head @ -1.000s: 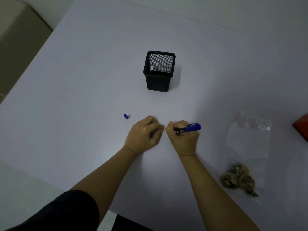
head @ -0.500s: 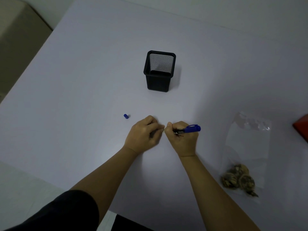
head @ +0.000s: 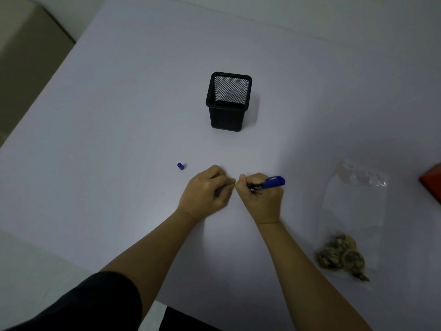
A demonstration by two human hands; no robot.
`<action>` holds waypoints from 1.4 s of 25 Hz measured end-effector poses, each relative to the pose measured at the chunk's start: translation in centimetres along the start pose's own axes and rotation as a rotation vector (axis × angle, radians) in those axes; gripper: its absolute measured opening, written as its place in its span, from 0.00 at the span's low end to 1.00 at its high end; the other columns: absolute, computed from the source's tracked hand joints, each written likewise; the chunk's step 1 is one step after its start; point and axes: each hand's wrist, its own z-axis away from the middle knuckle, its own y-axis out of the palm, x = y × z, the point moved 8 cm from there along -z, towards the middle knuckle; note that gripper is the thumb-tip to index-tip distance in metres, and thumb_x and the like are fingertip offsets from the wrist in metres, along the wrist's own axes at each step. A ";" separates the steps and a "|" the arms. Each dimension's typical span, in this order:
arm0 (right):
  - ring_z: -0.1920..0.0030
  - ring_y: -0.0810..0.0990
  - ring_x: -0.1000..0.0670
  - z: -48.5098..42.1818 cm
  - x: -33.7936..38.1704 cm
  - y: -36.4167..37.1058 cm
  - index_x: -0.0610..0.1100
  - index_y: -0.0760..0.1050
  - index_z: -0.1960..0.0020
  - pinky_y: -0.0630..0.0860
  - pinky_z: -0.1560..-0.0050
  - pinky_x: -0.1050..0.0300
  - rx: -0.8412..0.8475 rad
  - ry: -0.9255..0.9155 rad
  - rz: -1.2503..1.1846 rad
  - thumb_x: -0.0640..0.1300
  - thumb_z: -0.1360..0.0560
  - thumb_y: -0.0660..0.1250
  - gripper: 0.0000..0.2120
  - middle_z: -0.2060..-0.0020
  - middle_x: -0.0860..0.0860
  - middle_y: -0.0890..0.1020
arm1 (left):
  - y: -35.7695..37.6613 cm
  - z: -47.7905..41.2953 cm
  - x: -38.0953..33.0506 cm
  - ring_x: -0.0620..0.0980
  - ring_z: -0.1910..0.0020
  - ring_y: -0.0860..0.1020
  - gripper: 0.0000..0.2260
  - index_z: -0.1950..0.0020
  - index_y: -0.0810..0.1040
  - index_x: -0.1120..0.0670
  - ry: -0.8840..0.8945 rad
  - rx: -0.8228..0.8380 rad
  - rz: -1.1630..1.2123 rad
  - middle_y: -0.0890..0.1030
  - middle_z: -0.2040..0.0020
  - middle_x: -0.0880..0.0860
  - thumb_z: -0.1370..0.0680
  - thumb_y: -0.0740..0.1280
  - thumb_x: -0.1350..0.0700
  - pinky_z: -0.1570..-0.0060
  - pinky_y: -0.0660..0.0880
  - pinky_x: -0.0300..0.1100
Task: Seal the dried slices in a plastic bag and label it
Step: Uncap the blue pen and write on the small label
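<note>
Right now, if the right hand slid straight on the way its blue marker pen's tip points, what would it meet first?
The left hand: the right hand grips the blue marker pen aimed leftward, and the two hands' fingertips look almost touching.

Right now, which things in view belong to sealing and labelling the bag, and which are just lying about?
Job in hand: plastic bag; dried slices in its near end; blue marker held by the right hand; marker cap; small pale item pinched by the left hand, too small to identify.
Lying about: black mesh pen holder; red object at the right edge of view.
</note>
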 end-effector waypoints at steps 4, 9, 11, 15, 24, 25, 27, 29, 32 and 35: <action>0.75 0.71 0.51 0.0 0.0 -0.1 0.38 0.70 0.74 0.71 0.73 0.60 -0.010 -0.007 -0.014 0.42 0.29 0.64 0.15 0.78 0.46 0.74 | 0.2 0.0 0.1 0.40 0.66 0.67 0.10 0.54 0.83 0.58 -0.001 0.012 -0.003 0.77 0.61 0.53 0.26 0.65 0.55 0.66 0.66 0.32; 0.77 0.72 0.49 0.0 0.0 -0.2 0.38 0.70 0.74 0.71 0.72 0.63 -0.012 -0.010 0.026 0.42 0.29 0.64 0.16 0.79 0.46 0.75 | 0.3 0.0 0.2 0.40 0.66 0.67 0.10 0.53 0.83 0.57 -0.005 0.021 -0.006 0.77 0.61 0.52 0.26 0.65 0.55 0.65 0.66 0.31; 0.76 0.73 0.48 0.0 -0.1 0.0 0.37 0.70 0.74 0.73 0.72 0.59 0.010 0.007 -0.026 0.42 0.29 0.64 0.16 0.78 0.45 0.75 | 0.3 0.0 0.2 0.40 0.66 0.67 0.10 0.54 0.83 0.57 -0.004 0.019 -0.009 0.77 0.61 0.52 0.26 0.65 0.55 0.65 0.66 0.31; 0.73 0.72 0.50 -0.1 0.0 -0.3 0.38 0.71 0.73 0.69 0.69 0.70 -0.031 -0.004 0.035 0.42 0.30 0.63 0.15 0.78 0.46 0.75 | 0.1 0.0 0.0 0.41 0.67 0.68 0.10 0.54 0.84 0.57 0.003 0.013 -0.012 0.78 0.61 0.53 0.27 0.65 0.55 0.66 0.66 0.31; 0.76 0.73 0.50 -0.2 0.2 -0.3 0.37 0.72 0.73 0.72 0.72 0.60 -0.041 -0.018 0.053 0.42 0.30 0.64 0.15 0.78 0.46 0.76 | -0.1 0.0 -0.1 0.39 0.66 0.66 0.10 0.54 0.84 0.57 -0.012 0.003 -0.007 0.77 0.61 0.53 0.27 0.65 0.54 0.64 0.63 0.27; 0.76 0.73 0.48 -0.2 0.3 -0.4 0.37 0.72 0.73 0.71 0.73 0.59 -0.038 -0.018 0.055 0.41 0.30 0.64 0.15 0.78 0.46 0.75 | -0.1 0.0 -0.1 0.39 0.66 0.66 0.10 0.54 0.84 0.57 -0.012 0.002 -0.007 0.77 0.61 0.53 0.27 0.65 0.54 0.64 0.62 0.26; 0.77 0.73 0.49 -0.1 0.4 -0.3 0.37 0.71 0.74 0.70 0.73 0.61 -0.028 -0.024 0.059 0.42 0.30 0.64 0.15 0.79 0.46 0.75 | 0.0 0.1 0.0 0.39 0.66 0.65 0.10 0.54 0.84 0.58 -0.009 0.001 -0.009 0.77 0.61 0.53 0.27 0.65 0.54 0.63 0.61 0.26; 0.76 0.71 0.52 0.0 0.5 -0.2 0.38 0.70 0.74 0.68 0.72 0.68 -0.025 -0.034 0.068 0.42 0.30 0.64 0.15 0.79 0.47 0.74 | 0.2 0.1 0.1 0.40 0.66 0.66 0.10 0.54 0.83 0.57 -0.010 0.012 -0.008 0.77 0.61 0.53 0.26 0.65 0.54 0.65 0.64 0.29; 0.74 0.71 0.52 -0.2 0.4 -0.4 0.38 0.71 0.73 0.66 0.69 0.73 -0.046 -0.018 0.059 0.41 0.30 0.64 0.14 0.79 0.47 0.75 | 0.2 0.0 0.1 0.40 0.67 0.66 0.10 0.54 0.83 0.58 -0.008 0.010 -0.008 0.77 0.61 0.53 0.26 0.64 0.54 0.65 0.66 0.31; 0.74 0.71 0.51 -0.1 0.5 -0.4 0.38 0.71 0.73 0.67 0.71 0.67 -0.054 -0.046 0.086 0.41 0.30 0.64 0.14 0.79 0.47 0.75 | 0.1 0.0 0.1 0.40 0.67 0.66 0.10 0.54 0.83 0.58 -0.005 0.006 -0.006 0.77 0.61 0.53 0.26 0.65 0.54 0.65 0.66 0.31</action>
